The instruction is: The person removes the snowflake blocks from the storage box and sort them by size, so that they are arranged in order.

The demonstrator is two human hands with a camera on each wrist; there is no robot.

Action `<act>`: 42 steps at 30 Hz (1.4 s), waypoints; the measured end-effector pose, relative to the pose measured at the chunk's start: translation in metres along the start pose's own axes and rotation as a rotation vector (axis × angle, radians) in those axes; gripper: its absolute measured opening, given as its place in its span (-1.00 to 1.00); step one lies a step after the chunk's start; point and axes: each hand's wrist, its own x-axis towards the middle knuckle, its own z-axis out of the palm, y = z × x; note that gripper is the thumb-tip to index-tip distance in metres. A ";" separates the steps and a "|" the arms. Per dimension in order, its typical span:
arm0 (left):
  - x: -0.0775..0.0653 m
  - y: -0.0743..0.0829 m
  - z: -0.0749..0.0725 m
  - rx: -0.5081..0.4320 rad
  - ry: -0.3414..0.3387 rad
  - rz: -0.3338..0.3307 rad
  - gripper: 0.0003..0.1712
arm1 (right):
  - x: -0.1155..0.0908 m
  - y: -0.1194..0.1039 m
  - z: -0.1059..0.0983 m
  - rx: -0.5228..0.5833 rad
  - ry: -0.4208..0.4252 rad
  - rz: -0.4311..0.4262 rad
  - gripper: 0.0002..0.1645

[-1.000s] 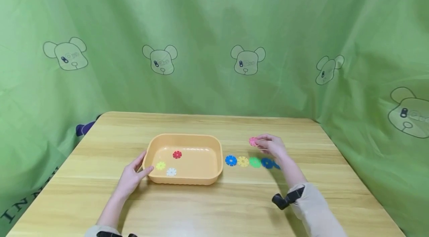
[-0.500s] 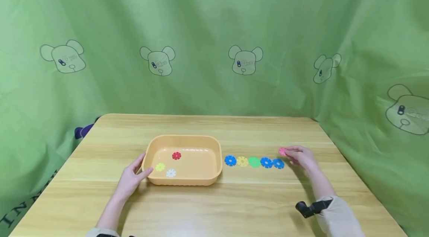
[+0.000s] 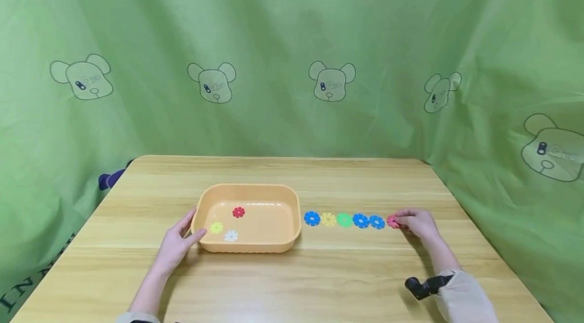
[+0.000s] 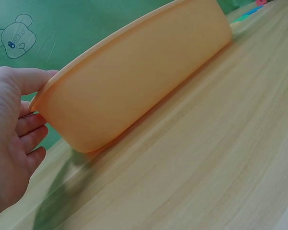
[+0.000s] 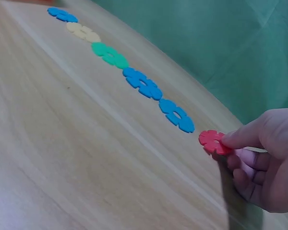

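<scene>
My left hand (image 3: 175,247) grips the left rim of a light orange plastic basin (image 3: 274,247), thumb over the edge and fingers outside. Inside the basin lie a red (image 3: 239,212), a yellow (image 3: 216,227) and a white snowflake disc (image 3: 231,236). My right hand (image 3: 421,223) pinches a pink snowflake disc (image 5: 212,142) between thumb and fingers, at the right end of a row of discs. That row runs blue (image 3: 312,218), yellow (image 3: 328,219), green (image 3: 344,220), blue (image 3: 361,220), blue (image 5: 176,115). A small gap separates the pink disc from the last blue one.
The wooden table (image 3: 292,287) carries the basin left of the row. A green curtain (image 3: 274,59) with printed bear heads hangs behind and along both sides. Something dark purple (image 3: 110,179) shows beyond the table's left back edge.
My right hand has carried the pink disc rightward over the row, then down towards its right end, uncovering the blue discs. The left hand stays on the basin's rim.
</scene>
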 end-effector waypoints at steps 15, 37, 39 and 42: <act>-0.001 -0.003 -0.002 0.001 0.003 -0.007 -0.16 | 0.003 -0.003 0.007 -0.057 0.004 -0.015 -0.60; 0.003 0.000 -0.002 0.012 0.007 -0.008 -0.19 | -0.013 -0.130 0.052 0.173 -0.141 -0.255 -0.55; 0.004 -0.001 -0.001 0.011 0.006 -0.010 -0.19 | -0.014 -0.141 0.062 0.187 -0.176 -0.270 -0.58; 0.004 -0.001 -0.001 0.010 0.006 -0.013 -0.19 | -0.014 -0.158 0.078 0.190 -0.213 -0.290 -0.62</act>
